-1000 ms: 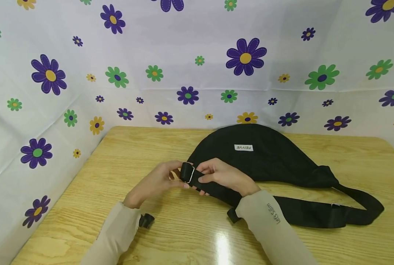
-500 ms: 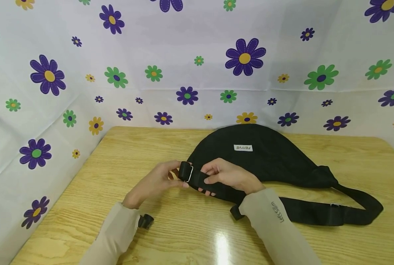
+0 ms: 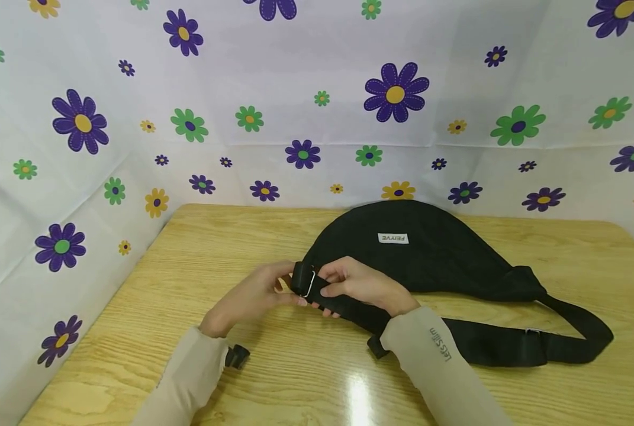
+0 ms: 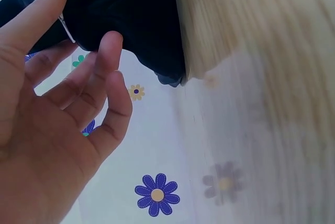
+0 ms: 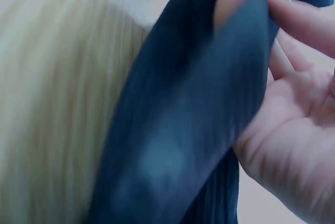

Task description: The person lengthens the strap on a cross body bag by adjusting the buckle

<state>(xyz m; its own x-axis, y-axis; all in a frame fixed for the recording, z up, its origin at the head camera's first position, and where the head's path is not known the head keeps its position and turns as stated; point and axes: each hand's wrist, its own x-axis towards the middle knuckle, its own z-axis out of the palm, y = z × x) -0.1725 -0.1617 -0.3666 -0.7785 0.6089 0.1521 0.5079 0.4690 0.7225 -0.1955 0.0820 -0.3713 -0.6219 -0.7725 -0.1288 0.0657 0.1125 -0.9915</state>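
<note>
A black waist bag (image 3: 428, 260) with a small white label lies at the back of the table. Its black webbing strap (image 3: 348, 309) runs along the front of it. My left hand (image 3: 250, 299) holds the strap's folded loop (image 3: 301, 278) at the metal slider (image 3: 309, 284), between thumb and fingers. Just right of the slider, my right hand (image 3: 367, 287) pinches the strap. In the left wrist view, the thumb and fingers are around the slider (image 4: 67, 28). The right wrist view has the strap (image 5: 172, 130) crossing in front of the palm, partly blurred.
A second metal slider (image 3: 533, 331) sits on the strap, which loops round at the right. Small black objects show beside the left sleeve (image 3: 237, 357) and the right sleeve (image 3: 377, 347). A flowered cloth (image 3: 295, 77) hangs behind the wooden table (image 3: 199, 236).
My right hand went slightly right along the strap, then came back left towards the slider. The strap's right part and its second slider have shifted slightly left. My left hand stays nearly in place.
</note>
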